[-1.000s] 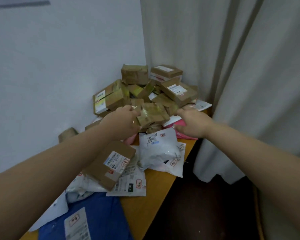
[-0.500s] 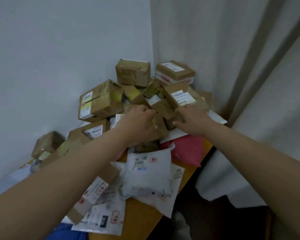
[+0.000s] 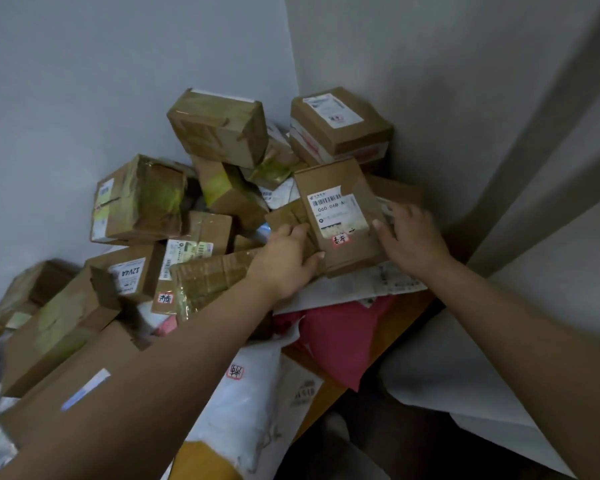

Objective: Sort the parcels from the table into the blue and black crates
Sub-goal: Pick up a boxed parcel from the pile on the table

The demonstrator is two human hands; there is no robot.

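A heap of taped cardboard parcels fills the table's far corner against the wall. A flat brown box with a white barcode label point(image 3: 340, 216) lies tilted at the heap's right side. My left hand point(image 3: 288, 261) grips its lower left edge, thumb on top. On the box's right edge my right hand point(image 3: 413, 237) holds on with curled fingers. A red-marked sticker sits on the box's near end. No blue or black crate is in view.
A large taped box point(image 3: 141, 199) sits at the left, two more boxes point(image 3: 222, 128) point(image 3: 340, 124) at the back. White point(image 3: 246, 393) and pink point(image 3: 340, 337) mailer bags lie near the wooden table edge point(image 3: 319, 396). A curtain point(image 3: 499, 133) hangs on the right.
Both hands left the small taped box in the middle of the heap and moved right and back onto the labelled flat box. The view has drawn closer to the pile.
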